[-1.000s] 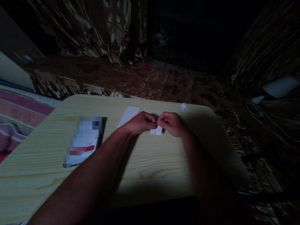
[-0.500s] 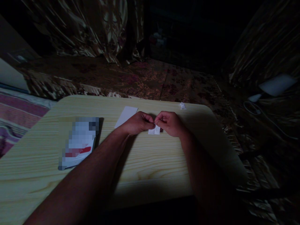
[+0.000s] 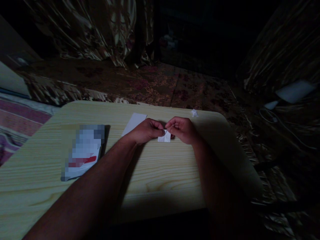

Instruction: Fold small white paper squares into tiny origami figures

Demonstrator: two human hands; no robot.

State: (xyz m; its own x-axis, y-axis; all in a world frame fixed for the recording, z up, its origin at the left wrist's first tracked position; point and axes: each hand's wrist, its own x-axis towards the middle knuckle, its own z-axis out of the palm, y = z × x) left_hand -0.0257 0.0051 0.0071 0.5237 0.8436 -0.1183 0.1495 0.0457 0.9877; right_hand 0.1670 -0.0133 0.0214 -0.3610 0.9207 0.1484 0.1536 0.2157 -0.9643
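Both forearms are slanting forward over the table (image 3: 160, 163), the left one from the lower left and the right one from the lower right, and the hands are almost meeting near the middle. The left hand (image 3: 148, 130) is leaning inward with its knuckles facing up, its thumb and forefinger closing narrowly on the upper left of a small folded paper (image 3: 164, 137). The right hand (image 3: 183, 129) is curling its fingers toward the palm, its thumb and forefinger pinching near the paper's upper right corner. The paper is sitting between the two hands, with creases showing on its face; whether it is touching the tabletop is hard to tell.

Light wood grain is running across the table. A white sheet (image 3: 134, 122) is lying partly behind the left hand, and a small paper star (image 3: 194, 113) is resting by the far edge. A flat item (image 3: 83, 151), mostly pixelated, is lying beside the left forearm, showing a red patch.

Beyond, a shiny curtain (image 3: 120, 30) is hanging over a patterned cover (image 3: 140, 80). A striped cloth (image 3: 22, 115) is spreading at the left, and a white cable (image 3: 295, 137) is trailing at the right, in dim light.
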